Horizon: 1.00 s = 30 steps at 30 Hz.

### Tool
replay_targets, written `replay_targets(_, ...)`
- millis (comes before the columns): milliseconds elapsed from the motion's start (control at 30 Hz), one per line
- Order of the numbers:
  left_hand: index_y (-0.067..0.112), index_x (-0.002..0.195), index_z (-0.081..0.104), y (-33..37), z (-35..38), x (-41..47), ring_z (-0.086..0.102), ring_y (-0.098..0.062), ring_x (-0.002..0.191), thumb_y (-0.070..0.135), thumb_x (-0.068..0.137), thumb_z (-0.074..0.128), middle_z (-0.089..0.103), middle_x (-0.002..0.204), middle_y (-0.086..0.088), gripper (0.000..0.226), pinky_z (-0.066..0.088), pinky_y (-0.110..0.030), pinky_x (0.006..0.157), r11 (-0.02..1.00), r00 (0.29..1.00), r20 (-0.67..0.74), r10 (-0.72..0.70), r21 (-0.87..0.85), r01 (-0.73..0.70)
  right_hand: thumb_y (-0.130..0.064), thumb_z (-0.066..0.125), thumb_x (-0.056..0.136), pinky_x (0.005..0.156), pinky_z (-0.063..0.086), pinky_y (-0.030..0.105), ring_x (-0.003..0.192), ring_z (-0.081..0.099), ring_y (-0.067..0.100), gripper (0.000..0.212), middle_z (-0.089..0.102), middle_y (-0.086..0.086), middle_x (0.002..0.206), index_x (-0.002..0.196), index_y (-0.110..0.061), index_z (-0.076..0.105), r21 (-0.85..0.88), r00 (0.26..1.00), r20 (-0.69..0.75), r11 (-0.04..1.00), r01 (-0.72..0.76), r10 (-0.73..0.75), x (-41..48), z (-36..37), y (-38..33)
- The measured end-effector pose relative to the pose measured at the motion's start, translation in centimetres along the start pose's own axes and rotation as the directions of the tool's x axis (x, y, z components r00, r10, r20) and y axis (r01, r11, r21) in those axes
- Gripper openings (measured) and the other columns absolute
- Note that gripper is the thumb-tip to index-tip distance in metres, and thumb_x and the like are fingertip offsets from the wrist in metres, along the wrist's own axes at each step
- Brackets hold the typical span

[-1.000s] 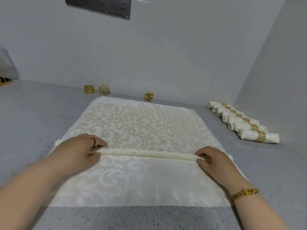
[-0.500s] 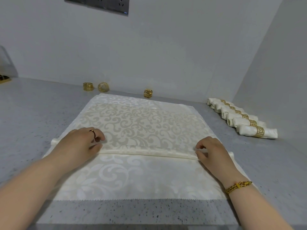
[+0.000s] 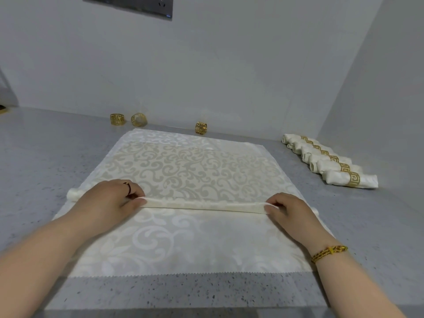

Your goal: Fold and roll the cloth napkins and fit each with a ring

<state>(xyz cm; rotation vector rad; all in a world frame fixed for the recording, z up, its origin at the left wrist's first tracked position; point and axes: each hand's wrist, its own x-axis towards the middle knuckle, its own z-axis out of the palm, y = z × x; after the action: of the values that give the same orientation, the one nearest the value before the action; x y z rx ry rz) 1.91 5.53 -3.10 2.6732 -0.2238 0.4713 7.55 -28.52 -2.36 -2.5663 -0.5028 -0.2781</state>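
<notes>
Grey counter shows wide beyond the left edge of the napkin, and the left end of the roll pokes out onto it past my knuckles. My left hand sits on that end, fingers curled over the top of the roll and thumb against its near side, pinching it. The roll runs straight across the cloth between my hands. Flat patterned cloth lies beyond it, and more lies in front, down to the zigzag near edge, which stops short of the counter's front.

At the back, two gold rings stand just past the far left corner, and a third ring stands just beyond the far edge, near the wall. My right hand pinches the roll near its right end, fingers bent over it, and the tip of the roll sticks out beyond. Further right, apart from the cloth's edge, a row of finished napkins lies by the side wall.
</notes>
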Motion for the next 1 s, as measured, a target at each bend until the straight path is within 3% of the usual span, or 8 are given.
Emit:
replay_targets(133, 0.021, 0.107, 0.058, 0.1, 0.4, 0.8, 0.055, -0.015, 0.101, 0.025, 0.087, 0.057, 0.057, 0.095, 0.007, 0.021, 0.033, -0.022, 0.077, 0.992, 0.991, -0.022, -0.128, 0.006, 0.129, -0.017, 0.044, 0.093, 0.074, 0.028, 0.023, 0.091, 0.05, 0.019, 0.021, 0.058, 0.002, 0.095, 0.109, -0.009, 0.055, -0.244, 1.0, -0.006, 0.97, 0.021, -0.023, 1.0, 0.7, -0.3)
replay_targets(233, 0.023, 0.101, 0.058, 0.5, 0.3, 1.5, 0.053, -0.013, 0.095, 0.017, 0.084, 0.062, 0.048, 0.094, 0.018, 0.019, 0.034, -0.021, 0.08, 0.997, 0.997, -0.007, -0.079, 0.01, 0.079, -0.014, 0.05, 0.089, 0.074, 0.028, 0.024, 0.091, 0.048, 0.02, 0.017, 0.054, 0.003, 0.098, 0.104, -0.007, 0.055, -0.31, 0.999, -0.001, 0.95, 0.042, -0.044, 1.7, 0.3, -0.6)
replay_targets(433, 0.037, 0.081, 0.049, 2.6, 0.2, 2.8, 0.05, -0.004, 0.09, 0.009, 0.086, 0.049, 0.052, 0.094, 0.019, 0.029, 0.037, -0.009, 0.074, 0.998, 0.986, 0.168, 0.008, 0.066, -0.02, 0.002, 0.044, 0.086, 0.07, 0.03, 0.018, 0.09, 0.046, 0.015, 0.022, 0.05, -0.001, 0.09, 0.093, -0.01, 0.061, -0.15, 0.997, 0.069, 0.988, 0.047, -0.037, 2.1, 0.9, -0.9)
replay_targets(600, 0.041, 0.089, 0.05, 2.2, 1.0, 2.1, 0.044, 0.003, 0.097, 0.022, 0.084, 0.056, 0.042, 0.092, 0.032, 0.021, 0.039, -0.014, 0.086, 0.999, 0.986, 0.158, 0.043, 0.021, -0.046, -0.012, 0.062, 0.082, 0.072, 0.033, 0.01, 0.093, 0.046, 0.012, 0.011, 0.053, -0.003, 0.092, 0.09, -0.019, 0.058, -0.005, 0.997, 0.062, 0.999, 0.051, -0.05, 1.1, 0.6, -0.6)
replay_targets(700, 0.032, 0.111, 0.055, 2.4, 1.3, 2.1, 0.04, 0.004, 0.101, 0.026, 0.09, 0.05, 0.031, 0.086, 0.037, 0.022, 0.037, -0.014, 0.088, 0.991, 0.994, 0.096, 0.057, 0.118, -0.069, -0.015, 0.063, 0.082, 0.072, 0.026, 0.014, 0.096, 0.041, 0.013, 0.016, 0.053, -0.003, 0.095, 0.098, -0.012, 0.063, -0.121, 0.996, 0.027, 0.989, 0.089, -0.086, 1.4, 0.9, -0.5)
replay_targets(800, 0.031, 0.116, 0.054, 2.7, 1.6, 2.3, 0.045, -0.002, 0.107, 0.027, 0.093, 0.045, 0.043, 0.094, 0.027, 0.025, 0.034, -0.014, 0.081, 0.987, 0.999, 0.013, 0.038, 0.153, -0.04, -0.011, 0.058, 0.086, 0.071, 0.023, 0.015, 0.094, 0.038, 0.013, 0.015, 0.049, -0.003, 0.092, 0.098, -0.007, 0.063, -0.169, 0.992, 0.005, 0.978, 0.125, -0.126, 1.8, 1.4, -0.6)
replay_targets(867, 0.03, 0.114, 0.056, 2.6, 1.7, 2.4, 0.05, -0.009, 0.107, 0.027, 0.093, 0.044, 0.055, 0.105, 0.014, 0.024, 0.031, -0.017, 0.077, 0.988, 0.999, -0.026, 0.026, 0.151, -0.022, -0.01, 0.052, 0.089, 0.069, 0.024, 0.014, 0.091, 0.038, 0.011, 0.016, 0.055, 0.002, 0.095, 0.101, -0.007, 0.062, -0.144, 0.992, 0.026, 0.982, 0.125, -0.122, 1.8, 1.4, -0.7)
replay_targets(1000, 0.035, 0.096, 0.05, 2.0, 1.7, 2.2, 0.045, -0.014, 0.096, 0.023, 0.09, 0.051, 0.057, 0.085, 0.013, 0.013, 0.028, -0.019, 0.074, 0.998, 0.997, -0.072, 0.014, 0.055, -0.01, -0.011, 0.045, 0.093, 0.067, 0.029, 0.011, 0.091, 0.044, 0.008, 0.023, 0.057, -0.005, 0.096, 0.109, -0.01, 0.061, -0.074, 0.998, 0.002, 0.995, 0.066, -0.066, 1.5, 1.1, -0.8)
